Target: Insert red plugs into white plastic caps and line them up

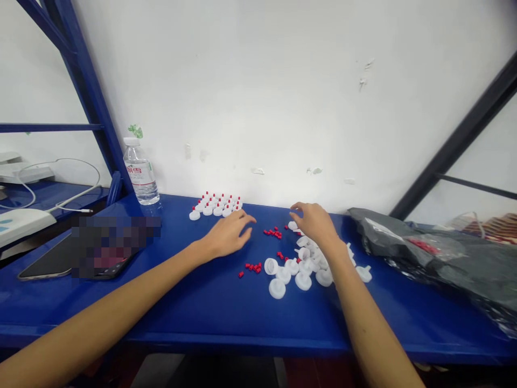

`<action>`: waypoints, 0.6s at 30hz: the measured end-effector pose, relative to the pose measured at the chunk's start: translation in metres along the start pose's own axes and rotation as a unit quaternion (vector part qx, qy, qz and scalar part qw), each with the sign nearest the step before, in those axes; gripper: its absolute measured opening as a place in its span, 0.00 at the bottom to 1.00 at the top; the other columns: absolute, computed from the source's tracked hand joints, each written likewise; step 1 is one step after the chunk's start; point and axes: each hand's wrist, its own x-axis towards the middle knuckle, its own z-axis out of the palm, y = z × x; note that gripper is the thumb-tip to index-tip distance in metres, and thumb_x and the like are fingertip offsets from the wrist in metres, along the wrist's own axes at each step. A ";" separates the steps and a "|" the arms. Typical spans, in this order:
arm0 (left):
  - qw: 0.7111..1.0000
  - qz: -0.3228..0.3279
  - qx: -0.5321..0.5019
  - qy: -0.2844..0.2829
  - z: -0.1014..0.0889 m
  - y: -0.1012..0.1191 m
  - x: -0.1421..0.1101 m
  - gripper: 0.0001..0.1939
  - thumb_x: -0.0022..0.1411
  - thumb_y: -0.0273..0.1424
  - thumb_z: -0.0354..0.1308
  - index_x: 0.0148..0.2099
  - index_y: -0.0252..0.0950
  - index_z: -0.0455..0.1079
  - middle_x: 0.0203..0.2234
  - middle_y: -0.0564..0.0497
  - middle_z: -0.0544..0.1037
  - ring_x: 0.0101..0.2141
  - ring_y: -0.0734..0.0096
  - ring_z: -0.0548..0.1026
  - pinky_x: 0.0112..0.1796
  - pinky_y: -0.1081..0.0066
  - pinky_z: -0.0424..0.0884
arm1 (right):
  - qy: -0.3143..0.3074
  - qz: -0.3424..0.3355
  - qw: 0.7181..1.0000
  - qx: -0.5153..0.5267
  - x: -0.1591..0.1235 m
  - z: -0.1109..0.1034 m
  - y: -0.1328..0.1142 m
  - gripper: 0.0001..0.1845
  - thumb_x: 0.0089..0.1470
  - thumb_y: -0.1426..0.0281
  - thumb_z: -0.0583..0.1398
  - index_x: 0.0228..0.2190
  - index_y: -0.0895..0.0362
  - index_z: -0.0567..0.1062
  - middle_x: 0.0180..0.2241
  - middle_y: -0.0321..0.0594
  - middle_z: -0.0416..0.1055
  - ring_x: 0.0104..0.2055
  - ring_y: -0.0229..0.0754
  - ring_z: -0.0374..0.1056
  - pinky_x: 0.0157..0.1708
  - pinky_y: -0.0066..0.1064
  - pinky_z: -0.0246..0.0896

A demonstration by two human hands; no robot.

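Note:
My left hand (pixel 229 234) hovers over the blue tabletop, thumb and forefinger apart with nothing visible between them. Just beyond it stand rows of white spouted caps (pixel 218 210) with small red tips. On the right, my right hand (pixel 315 222) is over the far edge of a loose pile of white spouted caps (pixel 304 280) without red tips. Its thumb and forefinger are spread, close to one white cap (pixel 292 226); whether they touch it I cannot tell. Small red tips (pixel 274 233) lie scattered between my hands, and more red tips (pixel 254 267) lie nearer me.
A water bottle (pixel 141 172) stands at the back left, against the white wall. A dark phone (pixel 48 258) and a partly blurred dark item lie on the left. A grey plastic bag (pixel 428 258) covers the right side of the blue table (pixel 194 318). Shelf posts rise at both sides.

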 end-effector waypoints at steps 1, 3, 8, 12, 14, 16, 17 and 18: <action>0.999 0.022 -0.010 -0.024 0.005 0.003 -0.002 0.19 0.69 0.35 0.47 0.58 0.39 0.69 0.49 0.45 0.73 0.47 0.61 0.74 0.47 0.64 0.70 | -0.016 -0.013 1.000 -0.018 0.000 0.003 0.001 0.16 0.61 0.64 0.57 0.48 0.53 0.78 0.44 0.46 0.79 0.50 0.53 0.71 0.42 0.37 0.62; 0.997 0.041 -0.025 -0.060 0.013 0.006 -0.006 0.22 0.70 0.37 0.46 0.62 0.40 0.65 0.50 0.44 0.70 0.47 0.62 0.73 0.47 0.64 0.70 | -0.049 -0.025 0.997 -0.047 0.001 0.010 0.002 0.18 0.61 0.64 0.57 0.50 0.55 0.78 0.46 0.48 0.78 0.53 0.55 0.69 0.46 0.40 0.61; 0.996 0.032 0.000 -0.079 0.026 0.006 -0.002 0.27 0.73 0.41 0.41 0.70 0.40 0.55 0.51 0.43 0.67 0.51 0.59 0.70 0.49 0.61 0.69 | -0.085 -0.024 0.995 -0.046 0.001 0.017 0.003 0.17 0.60 0.66 0.58 0.49 0.56 0.78 0.44 0.47 0.80 0.50 0.52 0.72 0.46 0.38 0.61; 0.996 0.032 0.018 -0.076 0.032 0.006 0.005 0.24 0.72 0.38 0.42 0.67 0.43 0.60 0.50 0.44 0.67 0.48 0.61 0.71 0.46 0.63 0.70 | -0.080 -0.027 0.996 -0.037 0.000 0.013 0.001 0.14 0.57 0.73 0.60 0.44 0.56 0.79 0.42 0.46 0.81 0.46 0.49 0.74 0.46 0.37 0.60; 0.997 0.032 0.007 -0.069 0.032 0.006 0.006 0.21 0.72 0.37 0.44 0.62 0.43 0.65 0.49 0.45 0.68 0.47 0.61 0.71 0.44 0.64 0.70 | -0.073 -0.034 0.996 -0.034 0.000 0.010 -0.001 0.12 0.58 0.74 0.59 0.42 0.55 0.80 0.40 0.44 0.81 0.46 0.48 0.75 0.47 0.37 0.59; 0.998 0.023 -0.012 -0.059 0.031 0.006 0.006 0.17 0.71 0.38 0.46 0.56 0.43 0.70 0.47 0.46 0.69 0.46 0.61 0.72 0.42 0.65 0.70 | -0.046 -0.043 0.998 -0.003 0.001 0.006 -0.003 0.10 0.59 0.73 0.58 0.39 0.54 0.80 0.38 0.42 0.81 0.45 0.47 0.75 0.48 0.38 0.59; 0.998 0.017 -0.022 -0.055 0.030 0.005 0.006 0.15 0.70 0.38 0.48 0.53 0.43 0.71 0.46 0.47 0.70 0.45 0.62 0.72 0.41 0.66 0.69 | -0.025 -0.047 0.998 0.031 0.001 0.005 -0.005 0.09 0.59 0.72 0.58 0.38 0.53 0.79 0.38 0.41 0.81 0.45 0.47 0.75 0.48 0.38 0.59; 0.998 0.013 -0.030 -0.052 0.029 0.005 0.006 0.13 0.70 0.38 0.50 0.50 0.43 0.72 0.45 0.48 0.70 0.43 0.63 0.72 0.41 0.67 0.69 | -0.004 -0.049 0.996 0.077 0.001 0.003 -0.007 0.08 0.58 0.71 0.59 0.37 0.53 0.79 0.37 0.39 0.81 0.43 0.46 0.76 0.47 0.37 0.60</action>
